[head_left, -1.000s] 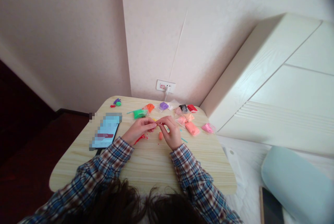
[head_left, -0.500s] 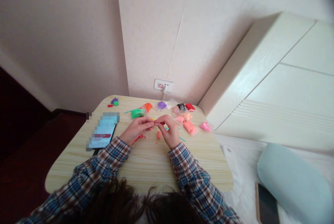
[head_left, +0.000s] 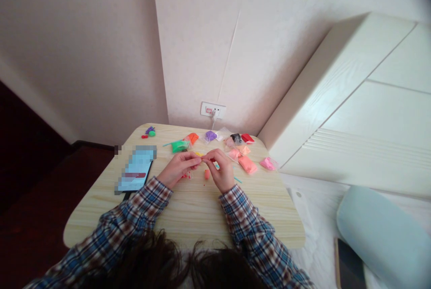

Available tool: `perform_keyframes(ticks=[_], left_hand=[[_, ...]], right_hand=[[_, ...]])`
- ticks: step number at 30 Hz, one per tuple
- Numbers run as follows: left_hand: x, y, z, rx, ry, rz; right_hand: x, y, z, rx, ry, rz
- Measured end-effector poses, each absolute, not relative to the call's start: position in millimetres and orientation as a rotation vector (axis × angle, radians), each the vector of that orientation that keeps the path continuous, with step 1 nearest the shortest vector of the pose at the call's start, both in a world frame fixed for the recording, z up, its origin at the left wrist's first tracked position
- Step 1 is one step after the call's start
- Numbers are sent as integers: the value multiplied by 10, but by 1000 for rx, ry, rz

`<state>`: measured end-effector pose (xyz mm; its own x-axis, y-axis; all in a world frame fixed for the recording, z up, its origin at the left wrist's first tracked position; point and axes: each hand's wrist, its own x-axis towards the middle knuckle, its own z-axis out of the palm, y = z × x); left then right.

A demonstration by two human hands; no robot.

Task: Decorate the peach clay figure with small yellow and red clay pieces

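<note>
My left hand [head_left: 180, 167] and my right hand [head_left: 220, 170] meet fingertip to fingertip above the middle of the table [head_left: 188, 217]. Both are closed in a pinch; whatever sits between the fingertips is too small to make out. Just below them on the tabletop stands a small orange-pink lump of clay [head_left: 206, 174]. Partly behind my left hand lies a packet with red clay [head_left: 187, 175]. A thin blue stick [head_left: 238, 180] rests to the right of my right hand. Something yellow [head_left: 199, 154] shows behind the fingers.
Bags of green [head_left: 180, 146], orange [head_left: 192, 138], purple [head_left: 211, 135], black [head_left: 236, 138], coral [head_left: 248, 164] and pink clay [head_left: 268, 163] lie along the back and right. Small clay shapes [head_left: 151, 133] sit back left. A phone [head_left: 138, 170] lies left, near a wall socket [head_left: 213, 110].
The whole view has shifted slightly, so everything appears a little further right. My hands stay pinched together, and the left one covers more of the red clay packet.
</note>
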<state>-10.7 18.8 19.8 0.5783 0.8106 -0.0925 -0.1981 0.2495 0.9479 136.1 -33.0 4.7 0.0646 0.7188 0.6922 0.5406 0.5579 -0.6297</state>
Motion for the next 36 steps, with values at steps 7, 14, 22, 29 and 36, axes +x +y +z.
perform_keyframes(ticks=[7,14,22,29,36], left_hand=[[-101,213,180,1154,678,752],[-109,223,162,1207,708,751],[-131,261,128,1229,721,764],[-123,227,175,1218,697,742],[-112,210,203,1200,700,743]], right_hand=[[1352,-334,68,-1109,-1632,178],[1363,-332,70,-1095,-1661,219],[1388,-317,103,-1097,-1625,336],[1411,-296,71,-1108,-1579,391],[1404,-310,74,-1133,-1607,403]])
